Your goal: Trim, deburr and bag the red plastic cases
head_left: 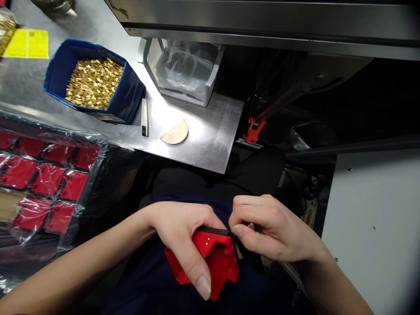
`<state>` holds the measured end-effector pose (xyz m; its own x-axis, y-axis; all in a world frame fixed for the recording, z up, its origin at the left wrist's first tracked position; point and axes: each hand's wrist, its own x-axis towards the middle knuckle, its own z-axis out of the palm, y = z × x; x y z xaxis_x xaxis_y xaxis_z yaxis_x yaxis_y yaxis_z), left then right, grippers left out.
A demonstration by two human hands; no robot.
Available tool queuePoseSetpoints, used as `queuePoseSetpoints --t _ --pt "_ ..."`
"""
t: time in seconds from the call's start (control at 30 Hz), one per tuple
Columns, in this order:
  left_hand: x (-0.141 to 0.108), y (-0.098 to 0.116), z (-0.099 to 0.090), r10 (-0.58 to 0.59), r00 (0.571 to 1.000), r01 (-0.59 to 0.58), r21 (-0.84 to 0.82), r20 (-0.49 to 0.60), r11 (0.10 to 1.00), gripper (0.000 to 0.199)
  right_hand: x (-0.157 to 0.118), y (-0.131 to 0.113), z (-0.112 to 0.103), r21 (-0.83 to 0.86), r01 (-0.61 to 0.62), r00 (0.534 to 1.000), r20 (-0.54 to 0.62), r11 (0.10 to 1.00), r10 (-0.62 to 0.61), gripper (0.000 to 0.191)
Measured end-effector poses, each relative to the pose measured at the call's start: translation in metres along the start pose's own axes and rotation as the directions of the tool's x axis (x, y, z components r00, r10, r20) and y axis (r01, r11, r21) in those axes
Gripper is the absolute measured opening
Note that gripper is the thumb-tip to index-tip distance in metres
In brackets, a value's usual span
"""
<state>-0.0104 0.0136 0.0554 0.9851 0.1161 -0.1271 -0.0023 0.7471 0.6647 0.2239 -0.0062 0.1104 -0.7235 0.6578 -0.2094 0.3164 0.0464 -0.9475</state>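
Note:
My left hand [187, 240] is wrapped round a red plastic part [221, 262] with a black edge strip, held above my lap. Two small gold dots show on the part's face. At the part's right edge, my right hand [272, 227] has its fingers curled, with thumb and forefinger pinched together; anything between them is too small or hidden to make out. A blue bin [131, 94] of small brass-coloured pieces [95, 83] stands on the metal table at the upper left.
On the metal table [210, 148] lie a half-round pale disc [176, 132] and a white-handled tool [145, 117]. Behind them stands a grey bin [210, 87] with clear bags. Red parts [47, 179] fill a plastic-lined crate at left. An orange clamp [254, 130] is beyond my knees.

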Motion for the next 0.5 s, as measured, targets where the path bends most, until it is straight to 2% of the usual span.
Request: queuePoseSetpoints --t 0.1,0.3,0.5 --pt "-0.0006 -0.0026 -0.0031 -0.122 0.985 0.117 0.046 0.119 0.992 0.07 -0.0005 -0.0002 0.0 -0.015 0.014 1.0 0.005 1.0 -0.014 0.011" --pt "-0.0007 -0.0063 -0.0054 -0.156 0.979 0.149 0.058 0.131 0.987 0.071 0.0005 -0.0025 -0.0001 -0.072 -0.005 1.0 0.023 0.997 0.007 0.01" --pt "-0.001 -0.0076 -0.0051 -0.162 0.978 0.161 0.016 0.134 0.987 0.07 0.0011 -0.0022 0.0021 -0.021 -0.029 0.999 0.027 0.999 0.029 0.012"
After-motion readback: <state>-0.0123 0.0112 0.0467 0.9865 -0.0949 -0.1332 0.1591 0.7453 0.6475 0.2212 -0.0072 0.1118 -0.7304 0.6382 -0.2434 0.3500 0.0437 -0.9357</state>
